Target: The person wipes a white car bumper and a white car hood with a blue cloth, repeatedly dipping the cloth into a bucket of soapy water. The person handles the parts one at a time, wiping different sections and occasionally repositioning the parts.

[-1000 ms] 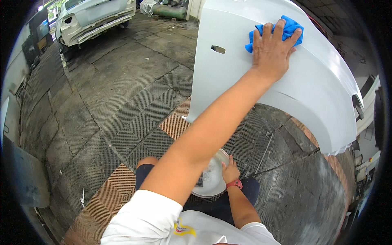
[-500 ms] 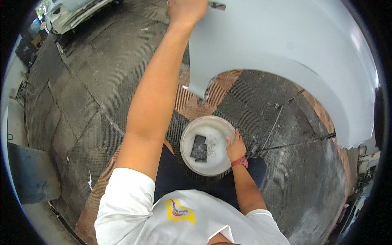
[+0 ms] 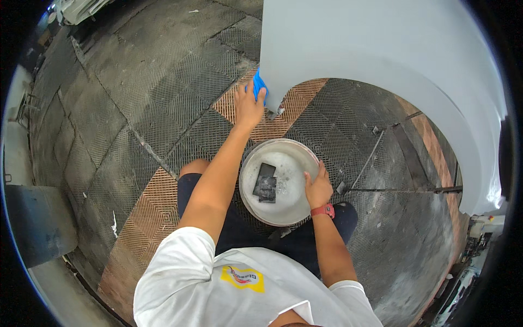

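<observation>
Two bare hands, one cloth, one car panel, one bucket, one watch and what look like two flat blocks, partly overlapping, make up the count around the work. Taking the bucket (image 3: 272, 143) as the middle of the clock, the left hand (image 3: 249, 111) reaches out between eleven and twelve o'clock, its fingers and thumb closed around the cloth (image 3: 259, 84). The right hand (image 3: 320, 191) sits at three o'clock, gripping the rim, thumb inside and fingers outside, with the red watch (image 3: 325, 210) on its wrist. The cloth is bright blue and bunched, mostly covered by the fingers; it lies at the panel's narrow lower corner, though whether it presses on the edge I cannot tell. The panel (image 3: 370, 38) spreads from twelve round to three o'clock, pale grey-white and smooth, with a wide curved cut-out along its lower side and a bright gleam near its far-right end. The bucket is round and whitish, holding cloudy, bubbly liquid (image 3: 291, 174), and the dark blocks (image 3: 265, 180) rest inside it toward nine o'clock. Underneath is a floor (image 3: 163, 109) of ribbed tiles, mostly dark grey, with orange ones toward twelve and between eight and nine.
</observation>
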Demonstrator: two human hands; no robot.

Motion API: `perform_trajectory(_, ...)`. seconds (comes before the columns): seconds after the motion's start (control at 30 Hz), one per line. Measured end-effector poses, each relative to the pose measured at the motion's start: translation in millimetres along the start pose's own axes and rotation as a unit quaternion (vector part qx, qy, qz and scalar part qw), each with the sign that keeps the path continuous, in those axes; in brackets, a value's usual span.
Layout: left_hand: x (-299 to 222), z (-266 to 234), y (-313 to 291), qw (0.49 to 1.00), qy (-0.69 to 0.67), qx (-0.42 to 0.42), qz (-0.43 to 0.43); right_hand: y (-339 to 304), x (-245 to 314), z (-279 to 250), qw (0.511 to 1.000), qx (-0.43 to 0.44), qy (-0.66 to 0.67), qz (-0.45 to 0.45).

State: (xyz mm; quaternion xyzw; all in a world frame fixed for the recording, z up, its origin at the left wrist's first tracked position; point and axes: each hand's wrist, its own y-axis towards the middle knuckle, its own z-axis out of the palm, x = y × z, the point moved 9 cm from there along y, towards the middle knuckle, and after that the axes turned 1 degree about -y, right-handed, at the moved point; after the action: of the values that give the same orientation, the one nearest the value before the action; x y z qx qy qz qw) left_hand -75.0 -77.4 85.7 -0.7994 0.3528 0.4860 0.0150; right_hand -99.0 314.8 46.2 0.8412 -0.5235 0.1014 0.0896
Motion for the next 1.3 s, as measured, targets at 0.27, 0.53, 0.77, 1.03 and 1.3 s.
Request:
perform_trajectory(0.27,60.4,-18.3,49.3,0.948,0.29,0.121,-0.047,2.7,3.5,0.8,0.999,0.04,-0.013,0.024)
perform_trajectory(0.53,63.7,7.4,30.9,0.92,0.323,0.181,0.127,6.1,8.9,-0.1,0.998,0.041,-0.045,0.021)
perform_trajectory(0.77,43.6,-0.5,44.8,0.972,-0.064,0.199,-0.11,3.3,3.3,-2.0,0.999,0.029,-0.029,0.018)
perform_trajectory(1.03,-28.0,-56.7,69.7,0.827,-0.496,0.206,-0.168,4.0,4.8,-8.7,0.997,0.055,0.009,0.049)
perform_trajectory(1.3,-152.4,-171.5,116.3,0.826,-0.534,0.131,-0.126,6.0,8.0,-14.3,0.988,0.12,0.07,0.063)
